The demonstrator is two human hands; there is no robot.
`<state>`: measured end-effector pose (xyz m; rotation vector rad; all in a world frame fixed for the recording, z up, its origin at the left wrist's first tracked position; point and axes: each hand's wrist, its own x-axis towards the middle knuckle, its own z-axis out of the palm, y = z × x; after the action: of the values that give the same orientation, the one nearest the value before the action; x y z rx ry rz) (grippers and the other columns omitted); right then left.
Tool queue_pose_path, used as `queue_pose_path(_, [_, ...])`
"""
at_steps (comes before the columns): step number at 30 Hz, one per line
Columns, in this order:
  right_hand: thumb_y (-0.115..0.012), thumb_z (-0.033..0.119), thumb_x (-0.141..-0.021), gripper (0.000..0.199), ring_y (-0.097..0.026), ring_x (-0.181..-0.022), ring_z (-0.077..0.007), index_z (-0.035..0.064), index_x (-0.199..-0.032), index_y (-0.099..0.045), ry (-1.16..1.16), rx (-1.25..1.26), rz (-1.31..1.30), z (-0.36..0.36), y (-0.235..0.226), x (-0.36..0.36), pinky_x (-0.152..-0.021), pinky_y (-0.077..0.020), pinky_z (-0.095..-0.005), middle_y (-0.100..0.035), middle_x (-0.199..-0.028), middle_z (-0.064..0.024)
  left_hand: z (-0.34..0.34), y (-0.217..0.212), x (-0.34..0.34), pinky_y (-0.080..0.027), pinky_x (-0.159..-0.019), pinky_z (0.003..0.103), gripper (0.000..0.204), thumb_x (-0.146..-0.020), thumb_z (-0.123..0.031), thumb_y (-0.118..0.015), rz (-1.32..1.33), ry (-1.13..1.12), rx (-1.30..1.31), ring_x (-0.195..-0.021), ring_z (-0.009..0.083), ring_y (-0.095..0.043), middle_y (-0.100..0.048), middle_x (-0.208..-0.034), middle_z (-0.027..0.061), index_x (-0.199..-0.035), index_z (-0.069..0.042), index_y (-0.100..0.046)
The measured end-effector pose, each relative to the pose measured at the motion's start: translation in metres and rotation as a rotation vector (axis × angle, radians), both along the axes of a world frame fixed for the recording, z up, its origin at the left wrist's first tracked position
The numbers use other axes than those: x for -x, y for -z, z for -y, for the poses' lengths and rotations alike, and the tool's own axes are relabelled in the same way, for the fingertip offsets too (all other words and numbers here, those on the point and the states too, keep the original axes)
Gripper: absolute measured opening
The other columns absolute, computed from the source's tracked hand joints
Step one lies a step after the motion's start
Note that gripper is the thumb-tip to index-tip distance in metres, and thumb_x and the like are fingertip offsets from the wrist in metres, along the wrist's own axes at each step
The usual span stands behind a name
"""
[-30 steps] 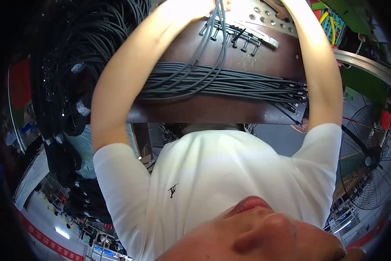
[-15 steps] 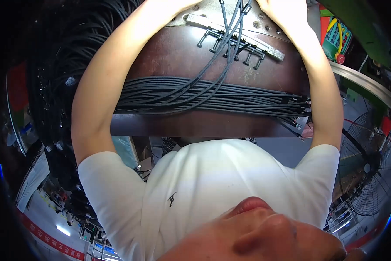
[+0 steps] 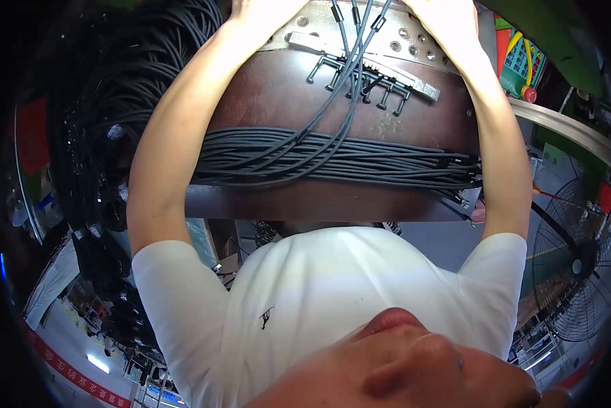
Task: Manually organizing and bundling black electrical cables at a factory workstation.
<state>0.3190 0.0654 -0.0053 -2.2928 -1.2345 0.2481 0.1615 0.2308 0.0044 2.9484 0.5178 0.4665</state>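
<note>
Nearest to me is the person's white T-shirt (image 3: 346, 292), with both bare arms stretched forward over a dark reddish-brown desk (image 3: 265, 95). Just past the desk's near edge lies a thick bundle of dark cables (image 3: 387, 160), running crosswise between the two forearms. From it a few loose cables (image 3: 350, 71) curve up and away, crossing over a pale metal bar (image 3: 397, 73) with a row of black T-shaped handles (image 3: 384, 98). Beyond the bar is a metal plate (image 3: 418, 51) with round holes. The left hand (image 3: 271, 10) and right hand (image 3: 445, 17) are over there, one on either side of the loose cables; both are cut off above, so I cannot tell whether the fingers are apart, together or clamped on anything. Off to the left hangs a mass of black cables (image 3: 149, 54); off to the right stands a fan (image 3: 578, 265).
</note>
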Motion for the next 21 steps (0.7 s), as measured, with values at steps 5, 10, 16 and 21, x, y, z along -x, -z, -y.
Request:
queue_pose_path(5, [-0.066, 0.036, -0.085, 0.043, -0.062, -0.096, -0.0295, 0.0010, -0.109, -0.063, -0.038, -0.201, -0.119, -0.002, 0.001, 0.001, -0.084, -0.0491, -0.0388, -0.064, -0.106, -0.0177, 0.000, -0.019, 0.010, -0.048, -0.085, 0.041, 0.034, -0.092, -0.032, -0.052, -0.008, -0.065, 0.180, -0.097, 0.0313, -0.060, -0.062, -0.108, 0.0171, -0.110, -0.005, -0.061])
queue_pose_path(10, [-0.059, 0.050, -0.086, 0.058, -0.059, -0.099, -0.0379, -0.0011, -0.113, -0.060, 0.028, 0.228, 0.253, -0.008, -0.005, -0.010, -0.088, -0.0466, -0.0442, -0.061, -0.109, -0.0228, -0.009, 0.017, -0.005, -0.048, -0.085, 0.040, 0.034, -0.092, -0.032, -0.050, 0.140, -0.041, -0.157, -0.095, 0.0319, -0.060, -0.063, -0.105, 0.0182, -0.107, -0.004, -0.062])
queue_pose_path(16, [-0.060, 0.043, -0.083, 0.051, -0.057, -0.100, -0.0378, 0.0030, -0.115, -0.059, -0.027, -0.097, 0.406, -0.006, -0.006, 0.010, -0.089, -0.0447, -0.0452, -0.060, -0.111, -0.0226, -0.003, 0.020, -0.007, -0.049, -0.078, 0.041, 0.028, -0.090, -0.025, -0.048, 0.321, -0.032, 0.256, -0.089, 0.0310, -0.062, -0.064, -0.094, 0.0177, -0.098, -0.003, -0.064])
queue_pose_path(21, [-0.059, 0.038, -0.086, 0.039, -0.059, -0.091, -0.0354, 0.0039, -0.105, -0.063, -0.126, 0.098, 0.372, -0.008, 0.005, -0.013, -0.082, -0.0456, -0.0456, -0.063, -0.101, -0.0198, -0.009, 0.009, -0.008, -0.050, -0.077, 0.040, 0.025, -0.092, -0.021, -0.049, 0.113, 0.030, 0.117, -0.085, 0.0326, -0.063, -0.065, -0.090, 0.0169, -0.095, -0.002, -0.065])
